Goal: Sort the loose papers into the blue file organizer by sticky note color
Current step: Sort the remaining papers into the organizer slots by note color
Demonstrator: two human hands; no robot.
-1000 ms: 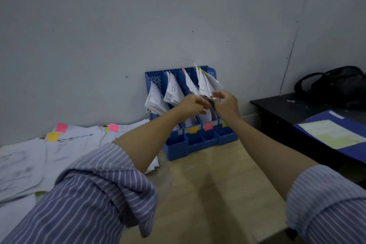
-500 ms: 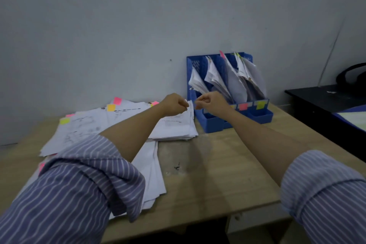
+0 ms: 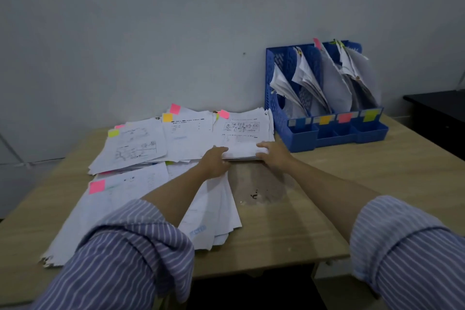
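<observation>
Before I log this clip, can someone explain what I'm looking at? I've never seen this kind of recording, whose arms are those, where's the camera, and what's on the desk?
There is no machine: a person wears one wide-angle camera on the head, looking down at their own arms in striped sleeves. The left hand and right hand both touch the near edge of a stack of white printed papers tagged with a pink sticky note; whether the fingers grip it is unclear. More loose tagged sheets cover the light wooden desk. The blue plastic file organizer, its slots marked with coloured notes, stands against the wall.
</observation>
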